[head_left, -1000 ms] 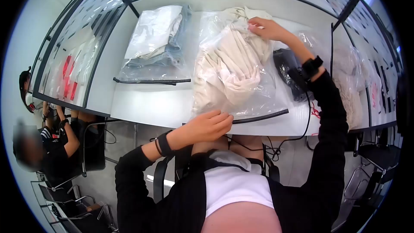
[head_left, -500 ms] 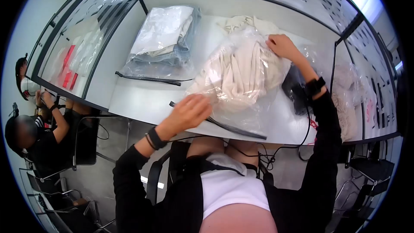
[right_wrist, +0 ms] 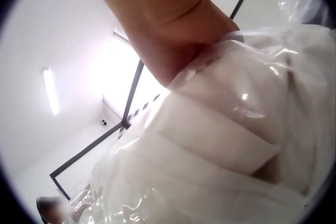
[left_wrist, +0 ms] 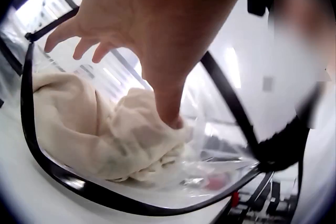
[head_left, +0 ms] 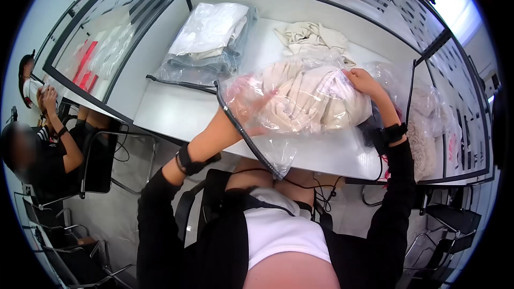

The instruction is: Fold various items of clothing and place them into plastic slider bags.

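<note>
A clear plastic bag point(head_left: 278, 152) with a black-edged mouth holds bunched cream fabric point(head_left: 300, 101). My left hand point(head_left: 249, 104) has gone in through the mouth and shows through the plastic. In the left wrist view this hand point(left_wrist: 142, 29) has its fingers spread and its thumb near the fabric point(left_wrist: 79, 124), with the black rim point(left_wrist: 110, 201) looping below. At the bag's far right end my right hand point(head_left: 364, 82) pinches the plastic. The right wrist view shows the hand point(right_wrist: 178, 35) bent over the wrapped fabric, its fingertips hidden.
Another cream cloth point(head_left: 313, 37) lies behind the bag. Folded clothes in a clear bag point(head_left: 209, 37) sit at the back left. A dark bundle point(head_left: 369, 128) and a bagged fluffy item point(head_left: 423, 128) are on the right. Cables hang at the front edge, and people sit at the left.
My left hand has moved from the bag's near edge into its mouth, which now gapes open. The bag has turned mouth-left and shifted off the cloth behind. My right hand came nearer with its end.
</note>
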{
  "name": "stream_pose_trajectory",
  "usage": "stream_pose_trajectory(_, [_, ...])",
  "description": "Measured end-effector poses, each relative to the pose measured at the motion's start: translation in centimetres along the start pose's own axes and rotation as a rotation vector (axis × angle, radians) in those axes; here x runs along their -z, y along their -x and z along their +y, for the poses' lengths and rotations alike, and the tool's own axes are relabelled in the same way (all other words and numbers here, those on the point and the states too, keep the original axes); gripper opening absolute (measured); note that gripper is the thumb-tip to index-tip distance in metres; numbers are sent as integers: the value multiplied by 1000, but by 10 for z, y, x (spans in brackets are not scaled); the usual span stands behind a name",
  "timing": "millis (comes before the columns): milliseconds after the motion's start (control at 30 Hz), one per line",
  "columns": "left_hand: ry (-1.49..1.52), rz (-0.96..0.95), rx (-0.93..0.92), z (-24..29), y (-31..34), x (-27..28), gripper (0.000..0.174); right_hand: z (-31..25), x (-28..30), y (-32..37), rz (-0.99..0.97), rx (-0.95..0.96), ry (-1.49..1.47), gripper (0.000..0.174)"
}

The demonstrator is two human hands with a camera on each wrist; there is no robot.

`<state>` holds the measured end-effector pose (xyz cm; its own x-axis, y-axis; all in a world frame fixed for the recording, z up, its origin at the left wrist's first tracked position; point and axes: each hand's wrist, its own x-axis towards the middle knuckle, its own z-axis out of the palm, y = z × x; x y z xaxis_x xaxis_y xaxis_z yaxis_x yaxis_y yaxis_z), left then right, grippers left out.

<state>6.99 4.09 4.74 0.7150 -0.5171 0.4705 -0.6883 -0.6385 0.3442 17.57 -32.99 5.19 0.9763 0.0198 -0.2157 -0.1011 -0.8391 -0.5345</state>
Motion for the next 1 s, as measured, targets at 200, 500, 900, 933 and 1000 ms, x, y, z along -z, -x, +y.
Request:
stream_pose_trajectory(200, [-268, -237, -108, 10, -34, -50, 61, 15, -16, 7, 117, 336, -300, 28])
stream_pose_trajectory(500, [507, 164, 223, -39, -64, 30, 32, 155, 303, 21, 1225, 236, -475, 23])
stream_pose_trajectory(900, [1092, 296, 614, -84, -82, 8, 36, 198, 288, 54, 1519, -297, 442, 67])
stream_pose_trajectory(933, [1102, 374, 514, -83, -91, 21, 34, 175, 273, 69, 1610, -277, 651, 65])
stream_pose_trajectory(1000, [961, 495, 339, -72, -109, 58, 29, 83, 227, 112, 1761, -224, 1089, 61])
